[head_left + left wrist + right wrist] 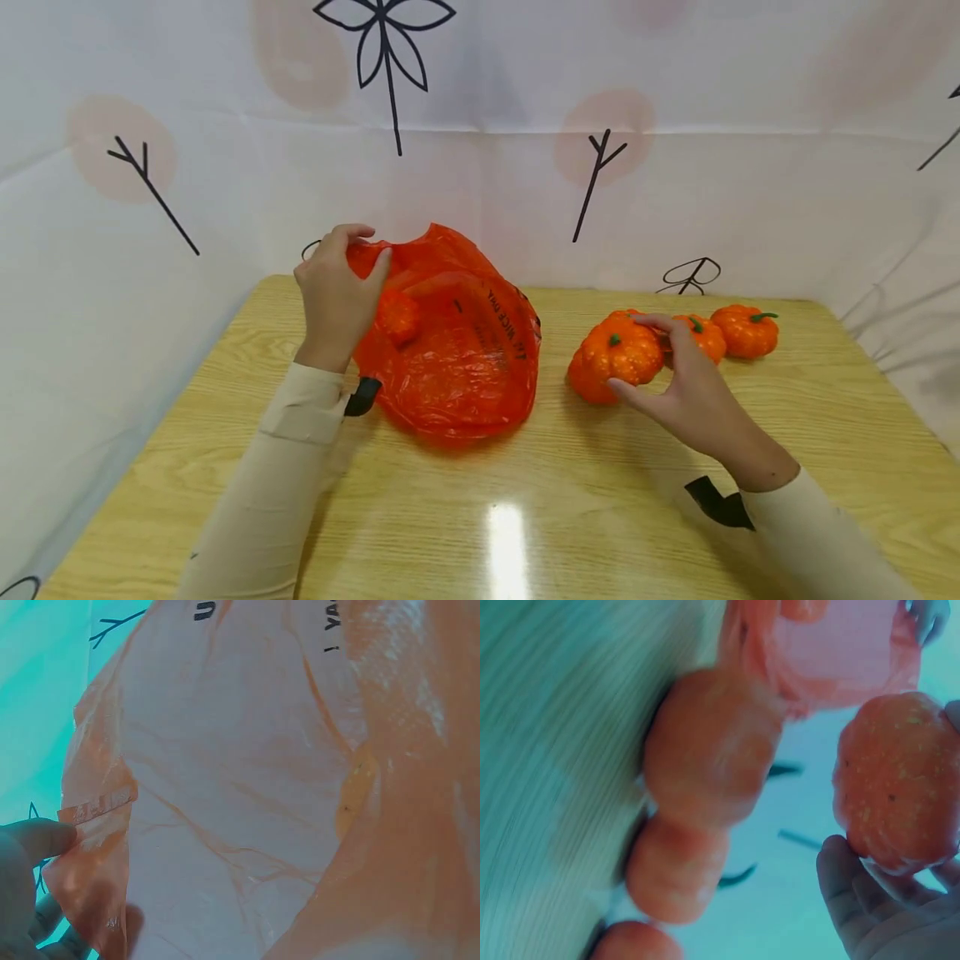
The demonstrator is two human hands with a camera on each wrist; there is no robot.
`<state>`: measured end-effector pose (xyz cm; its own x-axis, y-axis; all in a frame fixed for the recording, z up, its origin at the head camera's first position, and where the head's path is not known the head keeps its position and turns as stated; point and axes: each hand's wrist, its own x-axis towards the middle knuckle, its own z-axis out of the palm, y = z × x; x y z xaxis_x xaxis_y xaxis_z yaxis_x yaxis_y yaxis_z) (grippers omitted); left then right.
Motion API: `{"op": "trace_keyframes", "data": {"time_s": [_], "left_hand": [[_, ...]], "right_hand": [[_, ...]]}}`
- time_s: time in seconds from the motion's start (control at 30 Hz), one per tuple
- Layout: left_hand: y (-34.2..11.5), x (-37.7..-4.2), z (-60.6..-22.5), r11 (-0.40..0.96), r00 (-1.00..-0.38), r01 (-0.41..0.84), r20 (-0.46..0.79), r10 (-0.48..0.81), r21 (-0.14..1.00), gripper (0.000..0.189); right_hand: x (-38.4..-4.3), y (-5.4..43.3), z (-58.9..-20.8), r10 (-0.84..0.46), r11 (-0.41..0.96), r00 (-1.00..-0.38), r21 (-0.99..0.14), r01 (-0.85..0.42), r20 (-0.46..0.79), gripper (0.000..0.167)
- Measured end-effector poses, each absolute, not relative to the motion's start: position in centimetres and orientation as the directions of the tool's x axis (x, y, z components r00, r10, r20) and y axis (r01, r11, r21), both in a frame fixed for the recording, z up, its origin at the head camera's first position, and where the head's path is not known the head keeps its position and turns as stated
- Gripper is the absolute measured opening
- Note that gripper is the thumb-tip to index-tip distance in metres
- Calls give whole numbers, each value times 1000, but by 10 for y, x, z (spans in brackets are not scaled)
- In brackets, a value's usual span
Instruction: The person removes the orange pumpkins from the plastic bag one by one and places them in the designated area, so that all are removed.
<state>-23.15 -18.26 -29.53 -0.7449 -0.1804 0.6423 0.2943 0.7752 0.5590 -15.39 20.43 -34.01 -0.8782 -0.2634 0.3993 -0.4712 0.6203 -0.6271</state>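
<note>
My left hand (335, 296) pinches the rim of a red plastic bag (480, 392) with black print, holding its mouth wide. Through the left wrist view, the thumb and fingers (45, 838) grip the bag's edge. Inside the bag, at its left, lies a small orange pumpkin (397, 317). My right hand (693, 400) holds another orange pumpkin (622, 348) with a green stem, thumb below and fingers over its far side. In the right wrist view this held pumpkin (900, 784) is raised off the table, apart from the others.
Behind and below the held one, a pumpkin (588, 385) rests on the wooden table (420, 517). Two more, a middle pumpkin (699, 335) and an end pumpkin (744, 332), continue the row to the right. A patterned white cloth (480, 183) hangs behind the table.
</note>
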Motion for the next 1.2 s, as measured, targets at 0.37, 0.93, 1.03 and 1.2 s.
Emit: {"op": "trace_keyframes", "data": {"time_s": [0.37,0.93,1.03,1.2], "left_hand": [[-185,-230,-295,769,-737,298,648,-191,566,22],[-188,-235,-294,727,-679,373,704,-210,577,20],[-186,-235,-295,732,-681,372,703,-203,572,20],[-185,-236,-295,735,-688,367,698,-198,570,20]], "right_hand": [[-171,239,-342,-222,727,-938,-596,-340,264,88],[-179,266,-350,-226,771,-964,-580,-264,139,80],[-181,269,-350,-229,773,-966,-581,-257,123,80],[-183,273,-349,-238,777,-967,-578,-247,93,81]]}}
